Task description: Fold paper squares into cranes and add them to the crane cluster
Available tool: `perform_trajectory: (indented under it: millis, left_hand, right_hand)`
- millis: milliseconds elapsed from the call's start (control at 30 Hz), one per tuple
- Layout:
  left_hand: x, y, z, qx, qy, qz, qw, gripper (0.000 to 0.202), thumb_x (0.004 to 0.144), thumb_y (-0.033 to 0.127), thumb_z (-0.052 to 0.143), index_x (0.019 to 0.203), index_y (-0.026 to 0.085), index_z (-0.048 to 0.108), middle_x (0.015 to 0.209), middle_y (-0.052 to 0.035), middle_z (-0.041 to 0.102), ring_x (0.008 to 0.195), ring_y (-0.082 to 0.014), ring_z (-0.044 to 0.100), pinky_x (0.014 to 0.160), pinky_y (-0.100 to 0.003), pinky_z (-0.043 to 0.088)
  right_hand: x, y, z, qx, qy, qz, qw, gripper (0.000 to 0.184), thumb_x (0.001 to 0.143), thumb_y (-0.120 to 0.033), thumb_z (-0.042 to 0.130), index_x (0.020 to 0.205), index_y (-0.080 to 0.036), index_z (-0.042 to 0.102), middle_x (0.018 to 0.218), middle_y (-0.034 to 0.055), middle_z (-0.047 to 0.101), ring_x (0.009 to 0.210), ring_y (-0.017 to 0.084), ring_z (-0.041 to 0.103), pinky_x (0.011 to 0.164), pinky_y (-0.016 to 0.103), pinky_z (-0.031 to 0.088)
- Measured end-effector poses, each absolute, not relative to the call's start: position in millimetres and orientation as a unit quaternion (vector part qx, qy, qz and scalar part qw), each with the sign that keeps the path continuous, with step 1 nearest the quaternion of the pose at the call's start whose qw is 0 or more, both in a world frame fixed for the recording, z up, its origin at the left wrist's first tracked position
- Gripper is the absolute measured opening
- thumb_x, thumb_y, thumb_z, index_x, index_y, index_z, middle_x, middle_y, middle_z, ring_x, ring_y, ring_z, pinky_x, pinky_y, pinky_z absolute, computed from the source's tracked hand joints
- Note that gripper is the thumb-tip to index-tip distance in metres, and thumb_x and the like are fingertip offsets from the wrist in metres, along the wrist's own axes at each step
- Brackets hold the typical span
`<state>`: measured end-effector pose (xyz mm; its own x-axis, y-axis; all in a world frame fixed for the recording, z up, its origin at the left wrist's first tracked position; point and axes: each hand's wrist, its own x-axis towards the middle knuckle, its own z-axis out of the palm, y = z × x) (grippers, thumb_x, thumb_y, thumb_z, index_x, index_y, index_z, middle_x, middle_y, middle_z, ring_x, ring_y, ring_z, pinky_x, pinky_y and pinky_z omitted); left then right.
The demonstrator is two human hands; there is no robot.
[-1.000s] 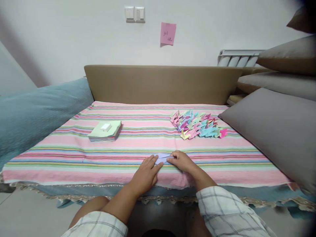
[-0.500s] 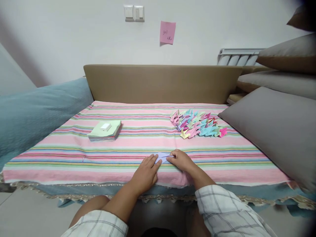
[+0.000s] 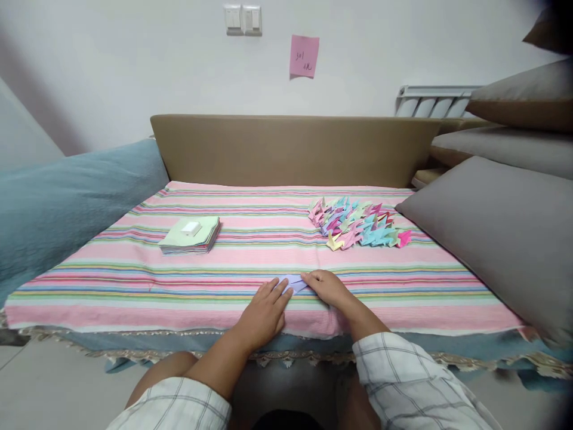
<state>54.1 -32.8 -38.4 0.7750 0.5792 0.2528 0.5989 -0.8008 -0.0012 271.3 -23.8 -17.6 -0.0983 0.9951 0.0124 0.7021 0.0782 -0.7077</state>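
A sheet of lavender origami paper (image 3: pixel 295 282), folded down to a narrow pointed shape, is lying on the striped cloth (image 3: pixel 250 254) near the front edge of the sofa seat, between the person's two hands. The left hand (image 3: pixel 264 310) is resting palm down over the paper's left part, its fingers slightly spread and pressing on it. The right hand (image 3: pixel 331 289) is touching the paper's right end with its fingers curling inward; whether they are pinching it, one cannot tell.

Farther back on the right, many folded paper cranes (image 3: pixel 369 232) in pink, blue, green, yellow and purple are standing crowded together. On the left, well apart from them, a stack of square paper (image 3: pixel 205 229) is sitting with pale green on top, and a small white block (image 3: pixel 191 228) is resting on it. A large grey cushion (image 3: pixel 496 233) is leaning at the right side, and a pink sticky note (image 3: pixel 304 57) is hanging on the wall.
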Motion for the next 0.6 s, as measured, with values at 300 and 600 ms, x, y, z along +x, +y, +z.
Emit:
perform_trajectory:
  millis: [300,600]
  left_hand:
    - [54.6,-33.8,-36.4,-0.939,-0.324,-0.112,0.028,0.055,0.077,0.012,0.047,0.132,0.016,0.042,0.143,-0.0118,0.037,0.132,-0.0291,0.031,0.105,-0.051,0.031]
    - [55.8,-33.9,-32.2,-0.936,-0.334,-0.105,0.023,0.055,0.076,0.014,0.048,0.131,0.017,0.043,0.143,-0.0111,0.036,0.130,-0.0282,0.032,0.105,-0.048,0.029]
  right_hand:
    - [265.5,-22.5,-21.1,-0.658,-0.665,0.253,0.244,0.038,0.081,-0.046,0.047,0.057,-0.018,0.053,0.054,-0.0024,0.051,0.054,0.011,0.044,0.050,0.023,0.024]
    - [264.9,-24.7,-14.5,-0.686,-0.651,0.245,0.214,0.033,0.079,-0.044,0.052,0.060,-0.018,0.057,0.057,-0.0013,0.055,0.055,0.011,0.046,0.051,0.023,0.023]
